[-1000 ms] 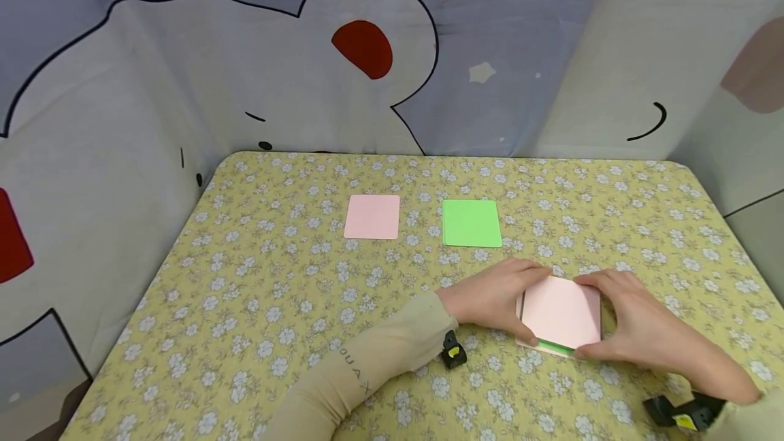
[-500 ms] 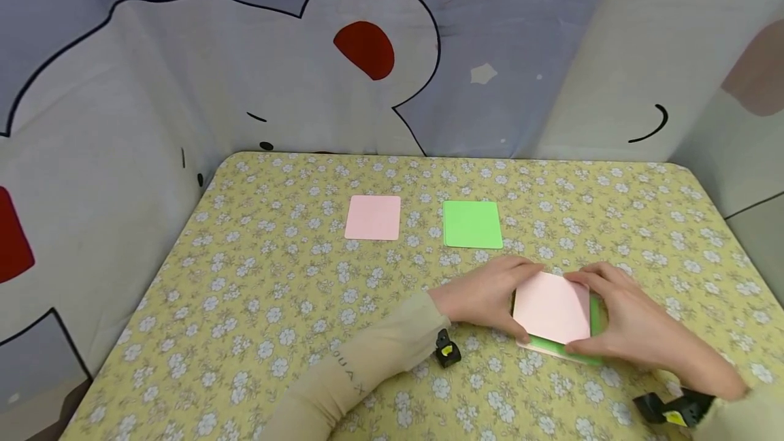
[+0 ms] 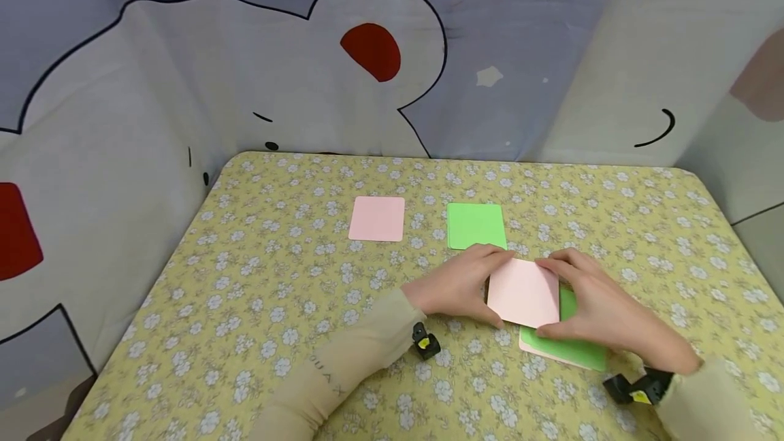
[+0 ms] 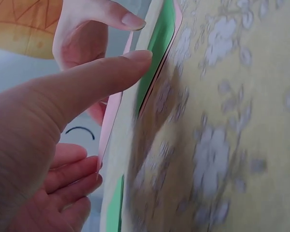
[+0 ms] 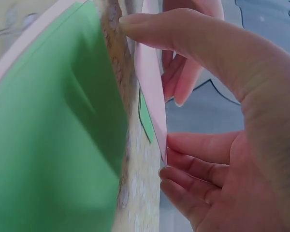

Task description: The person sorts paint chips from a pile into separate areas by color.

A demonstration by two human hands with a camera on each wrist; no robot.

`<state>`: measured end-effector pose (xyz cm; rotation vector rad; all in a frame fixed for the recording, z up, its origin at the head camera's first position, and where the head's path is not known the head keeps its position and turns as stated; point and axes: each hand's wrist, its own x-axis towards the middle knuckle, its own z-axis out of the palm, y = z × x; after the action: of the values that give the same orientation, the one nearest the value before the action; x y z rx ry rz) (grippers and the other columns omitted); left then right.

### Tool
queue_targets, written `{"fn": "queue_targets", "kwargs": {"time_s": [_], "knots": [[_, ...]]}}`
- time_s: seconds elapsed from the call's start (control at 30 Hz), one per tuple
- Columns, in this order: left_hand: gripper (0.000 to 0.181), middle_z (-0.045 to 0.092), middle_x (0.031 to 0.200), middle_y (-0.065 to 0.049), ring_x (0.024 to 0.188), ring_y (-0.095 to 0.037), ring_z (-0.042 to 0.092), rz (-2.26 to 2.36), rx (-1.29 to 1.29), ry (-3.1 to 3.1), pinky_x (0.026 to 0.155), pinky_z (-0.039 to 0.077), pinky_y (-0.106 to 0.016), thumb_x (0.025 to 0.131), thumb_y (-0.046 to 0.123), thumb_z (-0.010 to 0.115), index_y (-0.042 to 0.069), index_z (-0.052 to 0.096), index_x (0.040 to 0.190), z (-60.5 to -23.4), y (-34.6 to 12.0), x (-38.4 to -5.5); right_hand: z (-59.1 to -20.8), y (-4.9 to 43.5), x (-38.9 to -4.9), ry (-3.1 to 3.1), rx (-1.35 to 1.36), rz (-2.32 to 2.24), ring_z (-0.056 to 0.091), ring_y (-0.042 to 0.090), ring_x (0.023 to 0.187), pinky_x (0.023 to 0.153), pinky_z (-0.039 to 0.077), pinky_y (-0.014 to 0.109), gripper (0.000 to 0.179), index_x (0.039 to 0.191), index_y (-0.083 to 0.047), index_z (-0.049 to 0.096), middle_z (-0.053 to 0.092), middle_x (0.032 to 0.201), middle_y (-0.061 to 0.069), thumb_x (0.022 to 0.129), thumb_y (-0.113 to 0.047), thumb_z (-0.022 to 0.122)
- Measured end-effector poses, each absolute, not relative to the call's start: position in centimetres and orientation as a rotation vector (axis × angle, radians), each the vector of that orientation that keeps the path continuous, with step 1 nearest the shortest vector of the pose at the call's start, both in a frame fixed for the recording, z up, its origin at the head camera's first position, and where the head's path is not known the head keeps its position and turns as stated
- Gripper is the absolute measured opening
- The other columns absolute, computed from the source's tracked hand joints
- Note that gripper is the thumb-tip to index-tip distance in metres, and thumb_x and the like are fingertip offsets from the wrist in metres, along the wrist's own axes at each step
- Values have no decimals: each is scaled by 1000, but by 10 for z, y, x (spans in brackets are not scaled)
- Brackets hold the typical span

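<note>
Both hands hold a square pink card (image 3: 524, 292) by its edges, raised above the table. The left hand (image 3: 461, 286) grips its left side, thumb at the near corner and fingers at the far one. On the opposite side the right hand (image 3: 603, 305) pinches it the same way. Below and to the right, a green card (image 3: 578, 349) lies over another pink card, whose near edge shows. In the right wrist view the held pink card (image 5: 150, 79) appears nearly edge-on, apart from the green card (image 5: 53, 130) beneath.
Farther back on the flowered tabletop (image 3: 275, 278) lie a pink card (image 3: 376, 218) and, to its right, a green card (image 3: 476, 225) that seems stacked on another. A printed curtain (image 3: 294, 73) hangs behind the table and along its sides.
The held pink card has been lifted off the stack and has moved left and slightly away, both hands moving with it. More of the green card underneath is exposed.
</note>
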<state>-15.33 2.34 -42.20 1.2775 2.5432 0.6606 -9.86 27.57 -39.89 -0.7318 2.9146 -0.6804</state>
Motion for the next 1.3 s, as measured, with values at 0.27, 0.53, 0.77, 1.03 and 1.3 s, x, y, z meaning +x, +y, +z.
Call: {"fn": "queue_targets", "kwargs": {"time_s": [0.27,0.53,0.77,1.03,1.3], "knots": [[111,39,157,-6,141,-17,37,708,1177,2568,112,35,-23,75,49,89,6,31,160,-419,-5,-158,-402,251,-116,2892,-818,-695,50,28,113,81,52,45,100,141,4,55,50,132,12,65,-49,95],[111,36,160,-7,145,-19,34,736,1053,2595,116,32,-29,75,44,91,7,31,160,-418,-35,-164,-403,221,-137,2845,-887,-718,53,26,111,85,52,44,96,139,4,56,51,130,11,66,-43,96],[110,38,158,-7,143,-21,37,764,1001,2629,113,37,-29,75,41,92,6,31,160,-415,-60,-169,-401,194,-153,2835,-940,-706,52,26,108,87,51,42,98,139,7,56,51,127,12,63,-39,98],[108,35,159,-10,143,-24,36,772,901,2668,112,38,-33,76,31,92,5,29,160,-407,-90,-181,-401,162,-176,2800,-972,-759,49,26,109,86,52,41,98,142,5,54,48,130,12,65,-40,97],[105,34,160,-14,140,-28,39,817,833,2692,110,43,-41,75,15,89,1,28,159,-398,-125,-201,-400,125,-205,2788,-995,-825,44,28,119,94,49,45,100,146,5,49,45,134,14,69,-41,95]]}}
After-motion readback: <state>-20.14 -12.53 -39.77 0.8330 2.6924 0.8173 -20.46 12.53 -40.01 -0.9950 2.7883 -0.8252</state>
